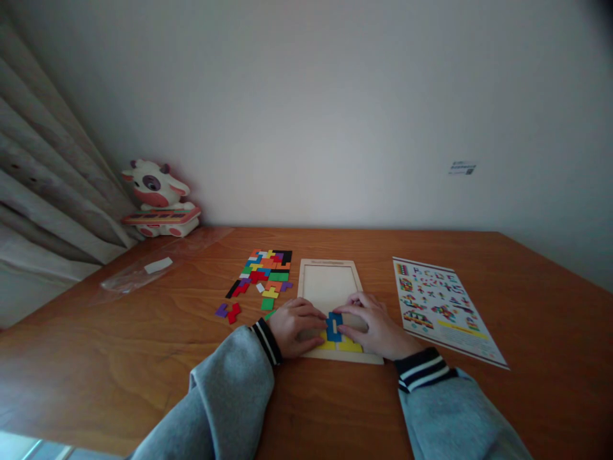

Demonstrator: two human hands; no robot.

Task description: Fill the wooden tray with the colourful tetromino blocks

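Note:
A wooden puzzle tray (330, 281) lies flat on the table, its far part bare. Near its front edge sit yellow puzzle pieces (350, 345), partly covered by my hands. Just beyond them, blue puzzle pieces (331, 332) surround a small pale gap. My left hand (295, 324) rests over the tray's left side, fingers curled and tips at the blue's left edge. From the right, my right hand (375, 322) pinches the blue at its right edge between thumb and index finger. Whether the blue is one piece or two, I cannot tell.
Left of the tray lie several colourful puzzle pieces (268, 271), with purple (221, 310) and red (234, 314) ones nearer me. A printed pattern sheet (438, 300) is at right. Further left are a clear plastic bag (129, 278) and a cow toy keyboard (160, 204) by the curtain (43, 166).

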